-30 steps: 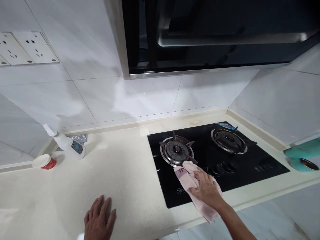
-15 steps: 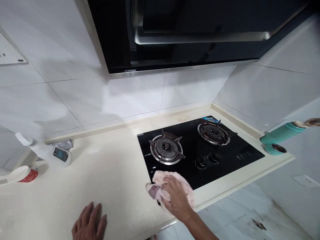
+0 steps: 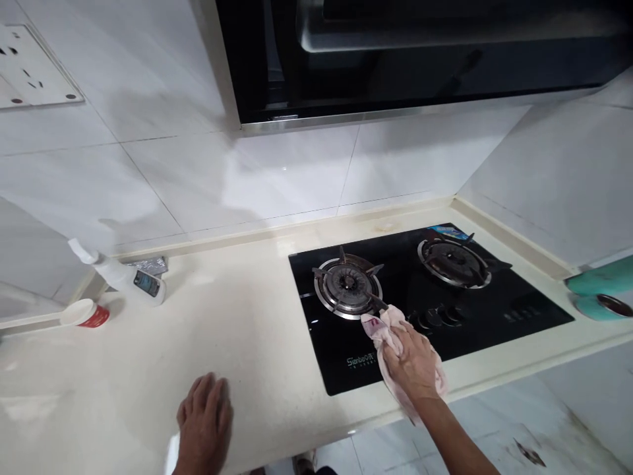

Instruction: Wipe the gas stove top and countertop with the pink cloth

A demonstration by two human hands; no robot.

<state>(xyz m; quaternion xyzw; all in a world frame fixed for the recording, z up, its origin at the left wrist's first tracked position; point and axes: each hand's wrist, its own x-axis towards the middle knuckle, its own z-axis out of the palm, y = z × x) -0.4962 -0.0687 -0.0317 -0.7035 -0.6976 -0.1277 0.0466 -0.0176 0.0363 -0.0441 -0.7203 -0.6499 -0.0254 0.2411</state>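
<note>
My right hand (image 3: 413, 359) grips a pale pink cloth (image 3: 393, 323) and presses it on the front of the black glass gas stove (image 3: 341, 359), right of the brand lettering. Part of the cloth hangs over the counter's front edge. The left burner (image 3: 347, 287) lies just behind the cloth, and the control knobs (image 3: 438, 316) are close on its right. On the pale counter (image 3: 247, 356), left of the stove, my left hand (image 3: 205, 415) rests palm down, holding nothing, its fingers stretched forward and slightly bent.
A white spray bottle (image 3: 123, 277) leans at the back left near a red and white cup (image 3: 86, 313) and a grey packet (image 3: 151, 265). Teal containers (image 3: 601, 307) lie at the far right end. The range hood (image 3: 395, 79) hangs low above the stove.
My right hand has moved the cloth rightward along the stove's front, uncovering the lettering and front left corner. The view has shifted left. My left hand stays on the counter.
</note>
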